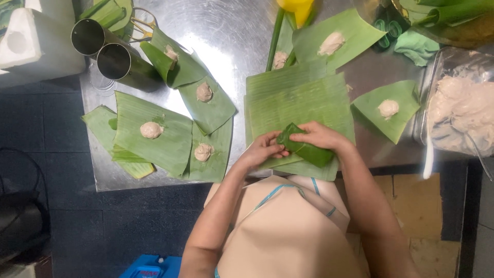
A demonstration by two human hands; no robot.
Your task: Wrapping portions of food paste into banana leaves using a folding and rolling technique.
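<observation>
Pale dough [463, 116] in clear tub [431, 87]

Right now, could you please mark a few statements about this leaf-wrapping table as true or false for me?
1. Both hands hold a folded green leaf parcel. True: the left hand and right hand grip it over a stack of banana leaves.
2. Two metal cylinders lie at the table's upper left. True.
3. The open leaves each carry a red filling. False: each leaf, like the one at the left, bears a pale beige dough lump.
4. The table is wooden. False: it is a shiny metal table.
5. A clear container of pale dough sits at the right. True.
</observation>
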